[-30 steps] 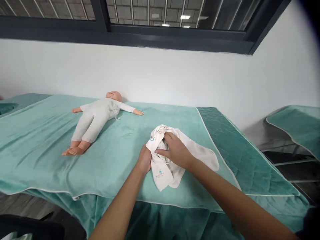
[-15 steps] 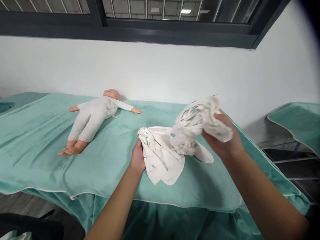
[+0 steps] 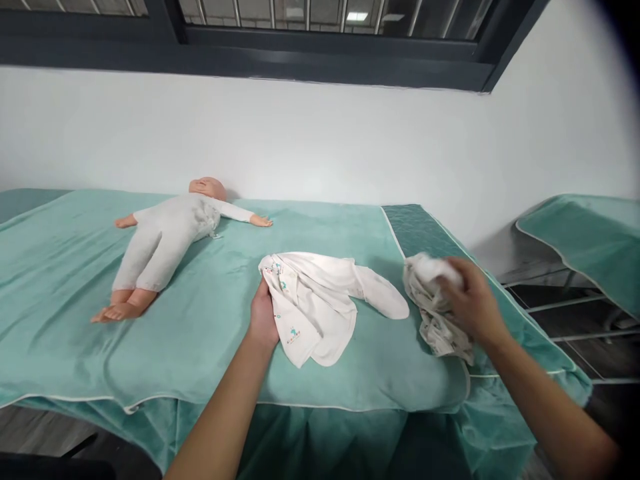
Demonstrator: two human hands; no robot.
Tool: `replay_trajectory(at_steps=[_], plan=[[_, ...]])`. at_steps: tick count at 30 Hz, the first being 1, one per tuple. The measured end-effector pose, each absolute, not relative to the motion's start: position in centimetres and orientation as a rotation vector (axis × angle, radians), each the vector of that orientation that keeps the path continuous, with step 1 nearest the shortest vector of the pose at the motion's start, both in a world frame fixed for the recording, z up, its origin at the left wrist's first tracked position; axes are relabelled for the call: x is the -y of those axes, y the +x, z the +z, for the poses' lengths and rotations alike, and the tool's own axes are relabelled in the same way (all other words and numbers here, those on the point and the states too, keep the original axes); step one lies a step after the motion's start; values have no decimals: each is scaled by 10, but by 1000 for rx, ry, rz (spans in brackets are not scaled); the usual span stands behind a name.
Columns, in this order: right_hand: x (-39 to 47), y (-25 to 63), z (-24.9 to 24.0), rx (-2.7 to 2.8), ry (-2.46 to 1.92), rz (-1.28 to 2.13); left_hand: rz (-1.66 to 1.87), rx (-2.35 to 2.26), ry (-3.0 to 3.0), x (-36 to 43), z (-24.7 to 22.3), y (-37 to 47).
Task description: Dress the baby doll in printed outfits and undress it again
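My left hand (image 3: pixel 264 315) is closed on the left edge of a white baby top (image 3: pixel 320 300) with small coloured prints, its long sleeve stretched out to the right over the green cover. On the right, my right hand (image 3: pixel 473 300) is closed on a crumpled, printed white baby garment (image 3: pixel 440 330), which hangs at the right end of the cover. Its exact kind is hard to make out in the bunched, slightly blurred folds. A baby doll (image 3: pixel 170 230) in a white bodysuit lies on its back at the left, arms spread and feet bare.
A green velvety cover (image 3: pixel 320 230) with pale piping lies over the bed. Behind stands a white wall (image 3: pixel 300 140) below a dark window frame (image 3: pixel 320 60). To the right are another green-covered surface (image 3: pixel 590 240) and metal rails (image 3: pixel 575 303).
My right hand has carried the crumpled garment right and down, away from the baby top. The top's sleeve now shows uncovered. My left hand keeps its hold, and the view has shifted slightly right.
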State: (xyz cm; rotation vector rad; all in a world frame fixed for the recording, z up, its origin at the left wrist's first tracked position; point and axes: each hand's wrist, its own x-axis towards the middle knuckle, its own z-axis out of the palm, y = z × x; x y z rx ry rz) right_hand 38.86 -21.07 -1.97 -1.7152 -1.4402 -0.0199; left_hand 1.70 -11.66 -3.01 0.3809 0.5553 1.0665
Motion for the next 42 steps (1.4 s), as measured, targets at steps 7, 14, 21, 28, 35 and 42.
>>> replay_trajectory(at_steps=[7, 14, 21, 28, 35, 42], plan=[[251, 366, -49, 1885, -1889, -42, 1059, -557, 389, 114, -32, 18], [250, 369, -34, 1935, -1869, -152, 1072, -549, 409, 114, -34, 18], [234, 429, 1, 1781, -1851, -413, 1128, -549, 369, 116, -28, 16], [233, 438, -54, 1926, -2118, -360, 1145, -533, 359, 121, -24, 17], [233, 424, -28, 1928, -2115, -486, 1114, -610, 462, 105, -7, 6], [185, 324, 61, 1929, -1688, 208, 943, -941, 1144, 78, 56, 7]])
